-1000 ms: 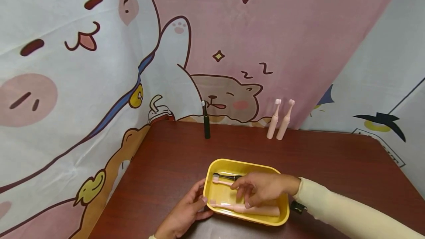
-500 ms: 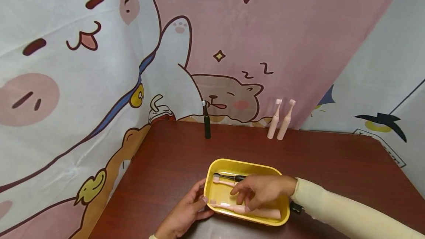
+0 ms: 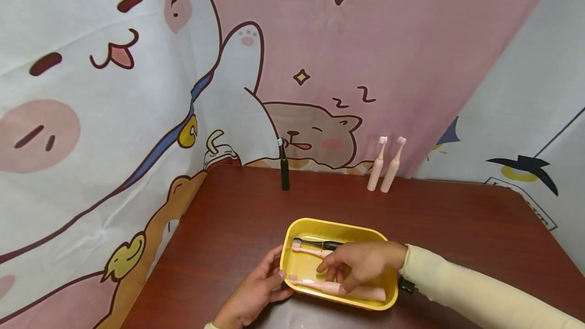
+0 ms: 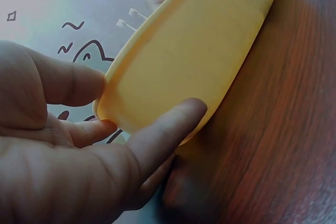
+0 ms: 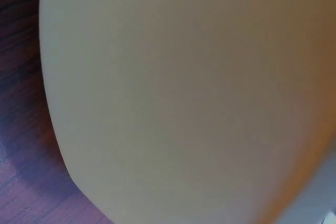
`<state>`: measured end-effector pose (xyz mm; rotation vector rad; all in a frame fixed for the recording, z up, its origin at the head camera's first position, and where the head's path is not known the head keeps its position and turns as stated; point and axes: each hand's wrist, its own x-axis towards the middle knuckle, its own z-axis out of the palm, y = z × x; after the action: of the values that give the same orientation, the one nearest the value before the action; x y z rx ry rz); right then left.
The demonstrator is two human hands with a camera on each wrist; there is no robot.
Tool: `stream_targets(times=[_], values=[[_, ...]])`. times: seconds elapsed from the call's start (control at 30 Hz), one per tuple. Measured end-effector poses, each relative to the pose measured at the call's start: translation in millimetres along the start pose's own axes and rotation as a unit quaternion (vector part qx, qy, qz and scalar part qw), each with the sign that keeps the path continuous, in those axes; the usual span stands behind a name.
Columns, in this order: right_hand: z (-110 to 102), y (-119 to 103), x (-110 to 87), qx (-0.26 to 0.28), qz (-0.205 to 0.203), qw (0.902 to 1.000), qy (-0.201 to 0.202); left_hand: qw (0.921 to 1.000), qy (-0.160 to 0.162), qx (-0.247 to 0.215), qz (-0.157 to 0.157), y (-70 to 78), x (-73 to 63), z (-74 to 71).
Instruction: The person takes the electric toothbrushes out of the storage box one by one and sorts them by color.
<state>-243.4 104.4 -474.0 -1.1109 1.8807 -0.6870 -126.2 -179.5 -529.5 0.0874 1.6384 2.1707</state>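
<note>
A yellow plastic bin [image 3: 335, 223] sits near the table's front. My left hand [image 3: 256, 288] holds its left end, the thumb at the rim and other fingers along the outer wall [image 4: 173, 66]. Over the bin's inside is my right hand [image 3: 363, 265], fingers loosely bent, its thumb touching a pink electric toothbrush [image 3: 329, 287] that lies along the near wall. A black electric toothbrush [image 3: 315, 243] and a second pink toothbrush [image 3: 307, 250] lie by the far wall, their handles partly hidden by that hand. The right wrist view shows mostly the bin's outer wall [image 5: 173, 93], blurred.
Toward the back of the brown table [image 3: 228, 217] stand a black electric toothbrush [image 3: 285, 174] on the left and two pink ones, the left one [image 3: 376, 174] close beside the right one [image 3: 389, 176]. A cartoon-printed cloth [image 3: 411, 39] hangs behind.
My right hand has shifted slightly to the right inside the bin, so more of the black toothbrush shows. The left hand and the bin stay in place.
</note>
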Motion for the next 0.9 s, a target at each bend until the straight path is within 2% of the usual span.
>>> stream_targets(times=[0.2, 0.37, 0.6, 0.9], values=[[1.4, 0.7, 2.0, -0.046, -0.006, 0.9988, -0.011, 1.0000, 0.001, -0.002, 0.000, 0.1, -0.4, 0.3], [3.3, 3.7, 3.1, -0.044, -0.001, 0.9985, -0.033, 1.0000, -0.002, 0.003, 0.008, -0.1, -0.3, 1.0], [2.9, 6.5, 7.9, -0.058, 0.002, 0.9964, -0.062, 1.0000, -0.003, 0.007, 0.001, 2.3, -1.0, 1.5], [-1.6, 9.3, 6.4, 0.007, 0.004, 0.9968, -0.080, 1.0000, 0.002, 0.007, -0.002, 3.2, -1.3, 2.4]])
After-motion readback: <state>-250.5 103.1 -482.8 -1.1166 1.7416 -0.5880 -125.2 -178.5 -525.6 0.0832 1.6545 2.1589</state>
